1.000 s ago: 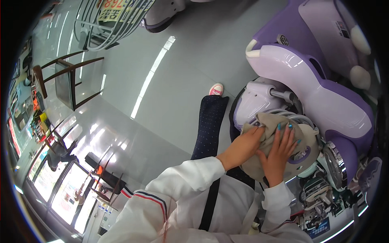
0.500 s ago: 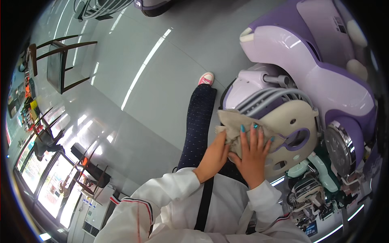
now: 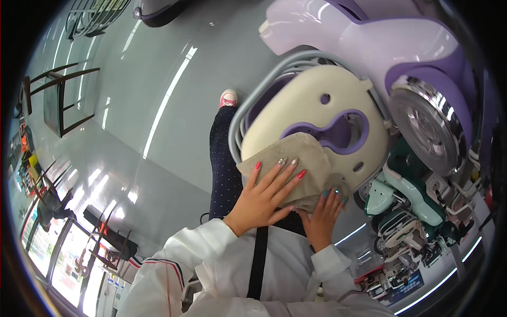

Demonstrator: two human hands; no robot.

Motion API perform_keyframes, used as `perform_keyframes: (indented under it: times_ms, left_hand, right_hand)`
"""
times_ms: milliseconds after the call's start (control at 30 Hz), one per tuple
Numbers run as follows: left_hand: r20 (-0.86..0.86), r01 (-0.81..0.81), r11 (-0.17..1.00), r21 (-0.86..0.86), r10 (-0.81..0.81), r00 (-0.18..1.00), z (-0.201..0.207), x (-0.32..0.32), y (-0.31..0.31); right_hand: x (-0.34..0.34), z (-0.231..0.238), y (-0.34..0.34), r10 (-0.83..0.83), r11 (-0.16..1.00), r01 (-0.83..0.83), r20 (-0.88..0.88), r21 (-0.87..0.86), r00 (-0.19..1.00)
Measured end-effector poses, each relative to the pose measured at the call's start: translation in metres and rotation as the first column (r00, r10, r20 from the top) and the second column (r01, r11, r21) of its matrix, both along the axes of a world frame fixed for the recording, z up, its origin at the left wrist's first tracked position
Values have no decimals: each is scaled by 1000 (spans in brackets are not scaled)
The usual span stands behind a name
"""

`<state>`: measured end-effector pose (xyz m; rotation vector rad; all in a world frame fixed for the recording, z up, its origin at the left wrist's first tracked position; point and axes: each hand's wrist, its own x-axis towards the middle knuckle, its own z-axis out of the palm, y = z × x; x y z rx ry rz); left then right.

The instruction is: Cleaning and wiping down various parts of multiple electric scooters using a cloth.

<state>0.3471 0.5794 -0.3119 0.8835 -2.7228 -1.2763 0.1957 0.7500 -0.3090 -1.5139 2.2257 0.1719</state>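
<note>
A beige cloth (image 3: pixel 303 158) lies over the lower left part of a cream panel (image 3: pixel 280 119) with a purple-rimmed opening (image 3: pixel 364 127). My left hand (image 3: pixel 264 195) rests flat on the cloth, fingers stretched out and apart. To its right, my right hand (image 3: pixel 323 219) presses its fingers, held close together, on a bunched edge of the cloth. What lies under its fingertips is partly hidden. A grey tube rail (image 3: pixel 236 121) curves around the left and far sides of the panel.
A lilac and purple scooter body (image 3: pixel 364 45) with a round chrome part (image 3: pixel 428 127) stands close on the right. Green scooters (image 3: pixel 406 190) are at the lower right. A dark-framed chair (image 3: pixel 63 100) stands on the grey floor (image 3: pixel 142 63) at the left.
The view has shifted, bringing the panel more fully into sight. My left hand has gone from gripping the cloth to lying flat on it. The cloth is spread wider; my right hand is nearer me.
</note>
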Motion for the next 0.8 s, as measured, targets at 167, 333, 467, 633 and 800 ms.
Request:
perform_keyframes:
  times_ms: [167, 333, 467, 633, 800]
  left_hand:
    - [29, 14, 998, -54, -13, 999, 5, -31, 6]
    - [93, -12, 948, -319, 44, 995, -6, -68, -8]
    - [100, -50, 918, -394, 97, 990, -3, -90, -21]
    - [226, 90, 924, -371, -4, 974, -2, -46, 27]
    - [358, 234, 930, -283, -124, 925, 4, -20, 54]
  right_hand:
    - [-38, 13, 13, -87, 992, 85, 14, 91, 996]
    - [-71, -18, -46, -283, 905, 321, 168, -279, 944]
    - [-85, -20, -78, -319, 816, 347, 139, -462, 937]
    - [-40, -32, -23, -308, 792, 409, 282, -453, 909]
    - [2, -37, 29, -301, 858, 386, 276, -340, 913]
